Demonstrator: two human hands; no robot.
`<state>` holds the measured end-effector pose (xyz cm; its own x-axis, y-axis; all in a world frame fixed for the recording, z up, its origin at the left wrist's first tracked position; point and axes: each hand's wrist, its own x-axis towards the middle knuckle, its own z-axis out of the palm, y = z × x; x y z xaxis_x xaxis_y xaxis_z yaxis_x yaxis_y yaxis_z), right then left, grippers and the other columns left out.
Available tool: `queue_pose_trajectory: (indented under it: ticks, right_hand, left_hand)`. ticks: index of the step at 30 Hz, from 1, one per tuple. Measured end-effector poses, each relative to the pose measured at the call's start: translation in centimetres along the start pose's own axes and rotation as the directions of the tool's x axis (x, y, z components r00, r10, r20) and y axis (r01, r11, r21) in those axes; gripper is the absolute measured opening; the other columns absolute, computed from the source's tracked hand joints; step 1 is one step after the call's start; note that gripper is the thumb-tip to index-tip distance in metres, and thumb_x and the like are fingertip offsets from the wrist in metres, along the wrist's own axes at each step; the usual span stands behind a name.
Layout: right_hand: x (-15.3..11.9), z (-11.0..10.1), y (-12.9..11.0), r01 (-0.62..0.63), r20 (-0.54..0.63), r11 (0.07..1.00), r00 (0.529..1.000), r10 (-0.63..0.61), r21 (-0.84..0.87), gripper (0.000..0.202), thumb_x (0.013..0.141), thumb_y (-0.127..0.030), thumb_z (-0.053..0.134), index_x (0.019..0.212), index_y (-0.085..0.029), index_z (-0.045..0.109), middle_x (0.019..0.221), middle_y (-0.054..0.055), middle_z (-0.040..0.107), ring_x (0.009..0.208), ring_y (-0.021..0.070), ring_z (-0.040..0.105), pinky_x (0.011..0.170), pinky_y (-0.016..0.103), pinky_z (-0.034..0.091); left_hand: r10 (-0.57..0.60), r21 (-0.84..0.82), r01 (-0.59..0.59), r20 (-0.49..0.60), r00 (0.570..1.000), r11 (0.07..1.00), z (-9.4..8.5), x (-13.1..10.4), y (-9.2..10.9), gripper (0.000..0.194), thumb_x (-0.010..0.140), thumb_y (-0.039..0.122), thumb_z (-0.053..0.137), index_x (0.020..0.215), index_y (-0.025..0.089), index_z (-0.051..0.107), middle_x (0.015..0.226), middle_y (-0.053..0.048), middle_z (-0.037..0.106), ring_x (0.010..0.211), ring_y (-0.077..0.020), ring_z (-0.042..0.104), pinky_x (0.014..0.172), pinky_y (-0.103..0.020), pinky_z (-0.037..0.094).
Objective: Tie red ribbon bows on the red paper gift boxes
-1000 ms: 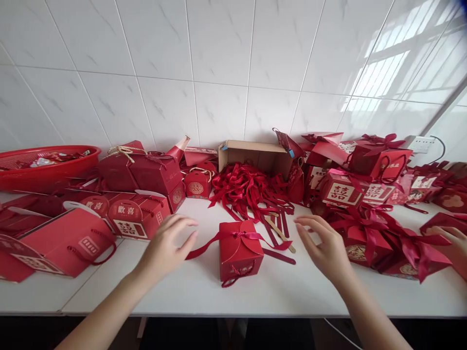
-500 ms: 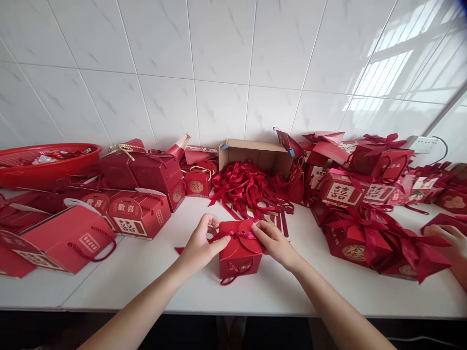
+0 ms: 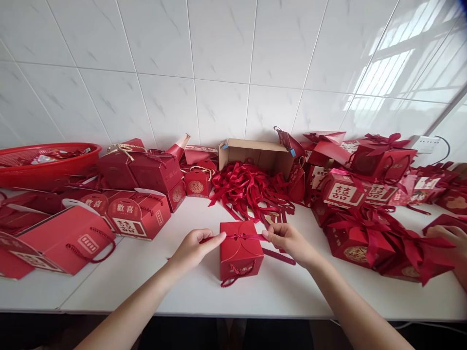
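Note:
A small red gift box (image 3: pixel 241 257) with a twisted cord handle on its front stands near the table's front edge. Across its top runs a thin red ribbon (image 3: pixel 245 237), crossed at the middle over the curved flaps. My left hand (image 3: pixel 195 249) pinches one side of the ribbon at the box's left edge. At the right edge, my right hand (image 3: pixel 286 241) pinches the other side, and a ribbon tail lies on the table below it. The ribbon is stretched nearly straight between both hands.
A pile of red ribbons (image 3: pixel 251 187) spills from an open cardboard box (image 3: pixel 255 148) behind. Red boxes (image 3: pixel 140 214) and a red basket (image 3: pixel 54 167) stand left. Ribboned boxes (image 3: pixel 361 243) are stacked right, where another person's hand (image 3: pixel 450 238) touches a box.
Both hands have moved apart, left and right, drawing the ribbon tight across the box top. The round flaps now lie flatter, and a ribbon tail shows at the right.

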<state>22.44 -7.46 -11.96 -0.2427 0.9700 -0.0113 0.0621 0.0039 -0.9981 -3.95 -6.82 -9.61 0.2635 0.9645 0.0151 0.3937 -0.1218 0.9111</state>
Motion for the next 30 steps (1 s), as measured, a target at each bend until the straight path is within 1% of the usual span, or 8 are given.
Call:
queue_pose_trajectory:
  ticks: [4, 8, 10, 16, 21, 25, 27, 30]
  right_hand:
    - [-0.4, -0.3, -0.6, -0.006, 0.05, 0.985, 0.999, -0.003, 0.174, 0.038, 0.07, -0.053, 0.075, 0.072, -0.017, 0.062, 0.064, -0.001, 0.054, 0.056, 0.0096, 0.046, 0.055, 0.025, 0.038]
    - [-0.4, 0.1, -1.7, 0.01, 0.138, 0.953, 0.989, -0.054, 0.302, 0.032, 0.072, -0.044, 0.078, 0.091, -0.019, 0.07, 0.07, 0.0, 0.063, 0.065, 0.0117, 0.057, 0.068, 0.028, 0.046]
    - [-0.3, 0.7, -2.4, 0.029, 0.18, 0.939, 0.979, -0.095, 0.342, 0.03, 0.074, -0.037, 0.077, 0.096, -0.018, 0.071, 0.071, 0.001, 0.066, 0.066, 0.0115, 0.059, 0.07, 0.028, 0.047]
    - [0.3, 3.1, -3.8, 0.115, 0.117, 0.96, 0.982, -0.149, 0.256, 0.029, 0.076, -0.038, 0.076, 0.091, -0.018, 0.062, 0.069, 0.001, 0.069, 0.062, 0.0118, 0.06, 0.062, 0.025, 0.047]
    - [0.7, 3.8, -3.3, 0.174, 0.061, 0.979, 0.982, -0.181, 0.108, 0.035, 0.078, -0.043, 0.073, 0.102, -0.02, 0.061, 0.07, 0.0, 0.067, 0.065, 0.0125, 0.059, 0.065, 0.026, 0.046]
    - [0.8, 3.8, -2.9, 0.232, 0.046, 0.969, 0.973, -0.228, -0.084, 0.031, 0.081, -0.049, 0.066, 0.085, -0.018, 0.069, 0.074, 0.002, 0.064, 0.068, 0.0136, 0.056, 0.063, 0.026, 0.043]
    - [0.8, 3.9, -2.7, 0.28, 0.003, 0.954, 0.96, -0.281, -0.109, 0.03, 0.083, -0.048, 0.065, 0.079, -0.018, 0.069, 0.083, 0.003, 0.065, 0.074, 0.0146, 0.057, 0.068, 0.027, 0.044]
    - [0.9, 4.0, -2.1, 0.265, 0.002, 0.964, 0.964, -0.265, -0.006, 0.026, 0.085, -0.046, 0.064, 0.085, -0.02, 0.068, 0.087, 0.003, 0.066, 0.077, 0.0154, 0.059, 0.073, 0.028, 0.047]
  left_hand:
    - [0.03, 0.09, -0.029, -0.018, 0.999, 0.996, -0.3, 0.1, -0.4, 0.041, 0.076, 0.054, 0.063, 0.061, 0.021, 0.044, 0.062, 0.004, 0.044, 0.061, -0.0155, 0.046, 0.06, -0.028, 0.038]
    - [0.153, 0.223, -0.113, -0.174, 0.973, 0.968, -0.7, 0.1, 0.1, 0.03, 0.07, 0.046, 0.07, 0.088, 0.025, 0.058, 0.102, -0.004, 0.062, 0.102, -0.0268, 0.056, 0.09, -0.039, 0.043]
    - [0.211, 0.211, -0.176, -0.155, 0.965, 0.962, -0.5, 0.1, 1.1, 0.027, 0.074, 0.044, 0.068, 0.093, 0.026, 0.06, 0.109, -0.004, 0.063, 0.112, -0.028, 0.054, 0.099, -0.041, 0.039]
    - [0.291, 0.017, -0.292, 0.013, 0.956, 0.956, 1.5, 0.6, 4.5, 0.026, 0.083, 0.045, 0.062, 0.093, 0.022, 0.067, 0.098, -0.004, 0.071, 0.099, -0.0234, 0.064, 0.092, -0.035, 0.046]
    - [0.43, 0.108, -0.42, -0.102, 0.897, 0.901, 2.7, 1.6, 5.5, 0.013, 0.08, 0.031, 0.065, 0.075, 0.02, 0.069, 0.08, -0.002, 0.073, 0.08, -0.0199, 0.066, 0.08, -0.032, 0.049]
    - [0.552, 0.205, -0.524, -0.108, 0.827, 0.826, 2.4, 1.7, 5.6, 0.008, 0.079, 0.027, 0.067, 0.073, 0.021, 0.068, 0.078, -0.001, 0.072, 0.081, -0.0185, 0.065, 0.083, -0.031, 0.047]
    - [0.531, 0.195, -0.503, -0.14, 0.836, 0.842, 1.7, 1.7, 4.8, 0.01, 0.082, 0.031, 0.063, 0.078, 0.021, 0.065, 0.082, -0.001, 0.07, 0.085, -0.018, 0.063, 0.084, -0.031, 0.046]
    - [0.352, 0.161, -0.324, -0.19, 0.917, 0.932, 0.7, 1.7, 2.4, 0.021, 0.083, 0.041, 0.061, 0.081, 0.021, 0.056, 0.085, -0.001, 0.063, 0.085, -0.0184, 0.06, 0.082, -0.031, 0.045]
